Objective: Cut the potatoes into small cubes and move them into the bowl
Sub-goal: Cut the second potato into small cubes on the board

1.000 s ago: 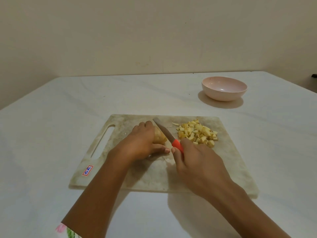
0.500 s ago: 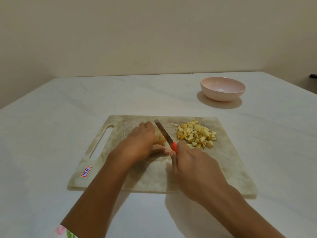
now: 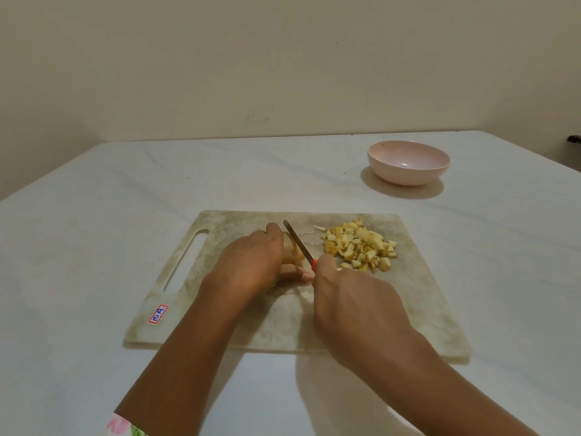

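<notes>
A worn pale cutting board [image 3: 220, 322] lies on the white table. My left hand [image 3: 251, 262] presses a potato piece [image 3: 290, 251] down on the board; the hand hides most of it. My right hand [image 3: 355, 300] grips a knife [image 3: 297, 240] by its red handle, and the blade rests against the right side of the potato piece. A heap of small yellow potato cubes [image 3: 360, 245] lies on the board to the right of the blade. The pink bowl [image 3: 408, 162] stands empty at the back right, apart from the board.
The board has a slot handle [image 3: 185, 262] at its left end and a small sticker [image 3: 158, 314] near its front left corner. A plain wall rises behind the table. A dark object [image 3: 574, 139] peeks in at the far right edge.
The knife has drawn back toward me along the potato piece, so less red handle shows. My left hand stays on the potato piece.
</notes>
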